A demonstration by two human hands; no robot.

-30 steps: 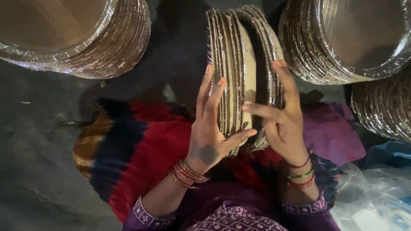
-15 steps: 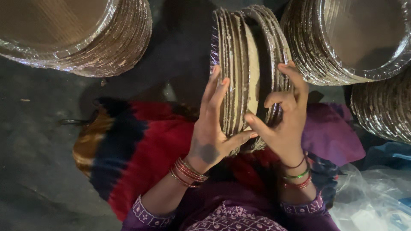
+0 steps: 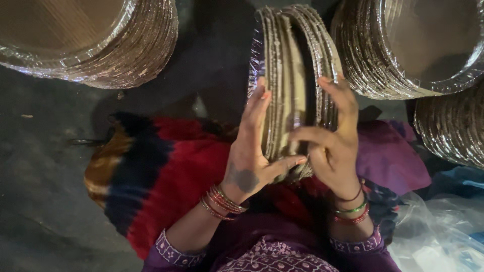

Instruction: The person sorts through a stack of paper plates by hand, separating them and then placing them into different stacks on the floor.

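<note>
Seated among tall piles, we grip an upright bundle of foil-rimmed plates (image 3: 290, 85) over our lap, left hand (image 3: 249, 161) bracing one face, right hand (image 3: 330, 141) parting edges, best kept squeezed level so none slip.

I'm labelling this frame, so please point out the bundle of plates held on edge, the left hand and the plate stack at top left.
bundle of plates (image 3: 290, 65), head view, upper rims.
left hand (image 3: 249, 166), head view, back of hand.
plate stack (image 3: 146, 45), head view, ribbed side edge.

Purple embroidered sleeves (image 3: 174, 250), red and green bangles (image 3: 222, 201).
</note>
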